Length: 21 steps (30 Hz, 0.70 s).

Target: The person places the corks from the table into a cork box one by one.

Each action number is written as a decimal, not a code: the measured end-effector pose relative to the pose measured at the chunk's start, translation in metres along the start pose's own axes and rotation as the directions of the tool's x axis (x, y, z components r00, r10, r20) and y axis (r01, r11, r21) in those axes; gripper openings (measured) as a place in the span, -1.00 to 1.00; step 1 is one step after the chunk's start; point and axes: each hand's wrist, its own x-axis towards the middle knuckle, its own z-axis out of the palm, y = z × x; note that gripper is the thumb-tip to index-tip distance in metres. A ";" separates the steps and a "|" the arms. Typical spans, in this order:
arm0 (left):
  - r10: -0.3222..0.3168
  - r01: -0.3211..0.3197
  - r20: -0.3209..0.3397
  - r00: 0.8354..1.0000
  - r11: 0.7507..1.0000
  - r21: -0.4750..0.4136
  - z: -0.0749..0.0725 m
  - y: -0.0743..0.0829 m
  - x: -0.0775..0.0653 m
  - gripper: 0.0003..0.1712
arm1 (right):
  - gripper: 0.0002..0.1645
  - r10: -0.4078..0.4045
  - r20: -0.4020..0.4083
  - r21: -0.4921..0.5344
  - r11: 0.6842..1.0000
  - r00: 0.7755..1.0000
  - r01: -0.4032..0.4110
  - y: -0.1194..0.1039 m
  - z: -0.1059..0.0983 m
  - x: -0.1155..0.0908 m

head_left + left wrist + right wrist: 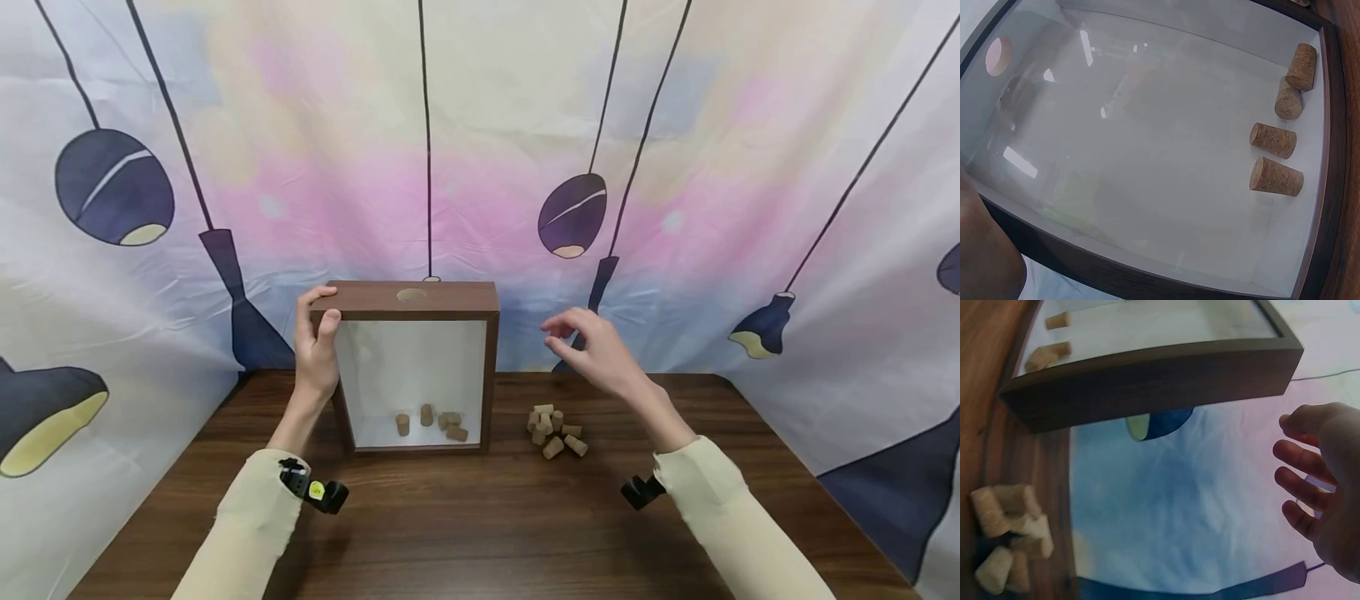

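In the head view, my left hand (317,354) grips the top left corner of a brown wooden box frame (491,383) with a clear front, fingers over the top and thumb at the front. The box stands upright and has a round hole (412,295) in its top. Several corks (1277,177) lie or stand inside at its bottom, plain in the left wrist view. My right hand (596,350) hovers in the air right of the box, fingers loosely bent and holding nothing. Below it, a pile of corks (553,448) rests beside the box.
The dark wooden table (480,525) carries the box and corks. Behind it hangs a pastel cloth backdrop (495,192) printed with hanging lamps, which also comes round both sides. Dark wrist cameras are strapped at both sleeves (705,483).
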 end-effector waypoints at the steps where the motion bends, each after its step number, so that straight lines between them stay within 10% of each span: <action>1: 0.001 -0.001 -0.003 1.000 1.000 -0.001 0.000 0.000 0.000 -0.52 | -0.79 0.003 0.006 -0.005 1.000 1.000 -0.003 0.002 0.001 -0.004; 21: -0.018 0.017 0.002 1.000 1.000 0.006 -0.001 -0.003 -0.001 -0.53 | -0.84 0.068 0.112 -0.041 0.997 0.991 -0.064 0.048 0.019 -0.060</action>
